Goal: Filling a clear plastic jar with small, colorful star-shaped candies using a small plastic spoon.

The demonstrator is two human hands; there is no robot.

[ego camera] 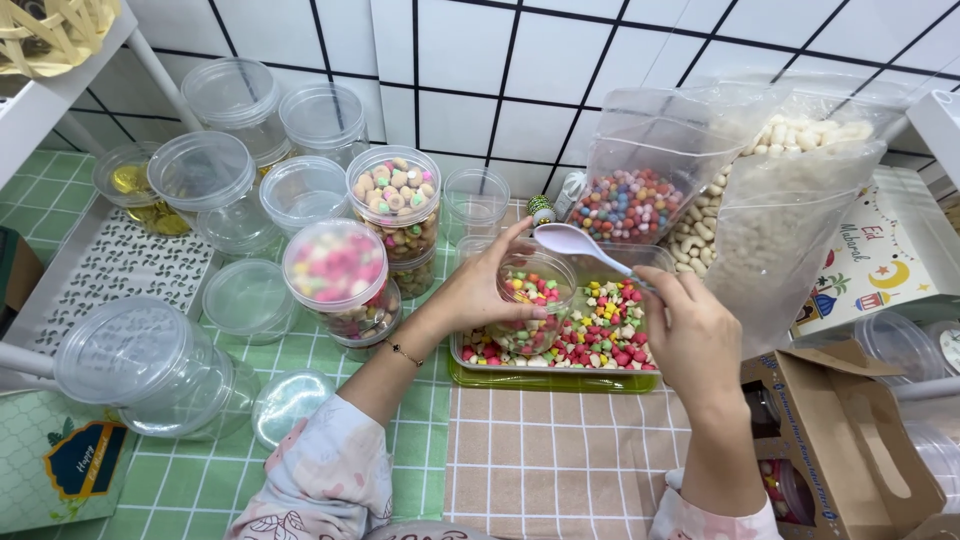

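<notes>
My left hand [478, 290] grips a small clear plastic jar [536, 292] partly filled with colourful candies, held over a clear rectangular tray [552, 378] of the same mixed candies. A white plastic spoon [578, 243] sits in my right hand [692, 338], its bowl just above the jar's mouth. The tray rests on a checked tablecloth [540, 455].
Several clear lidded jars, some filled [396, 200], some empty [150, 365], stand at left. An empty open jar [476, 198] is behind the tray. Two plastic bags, one of coloured candies [640, 170] and one of white candies [790, 210], lean on the tiled wall. A cardboard box [850, 430] sits at right.
</notes>
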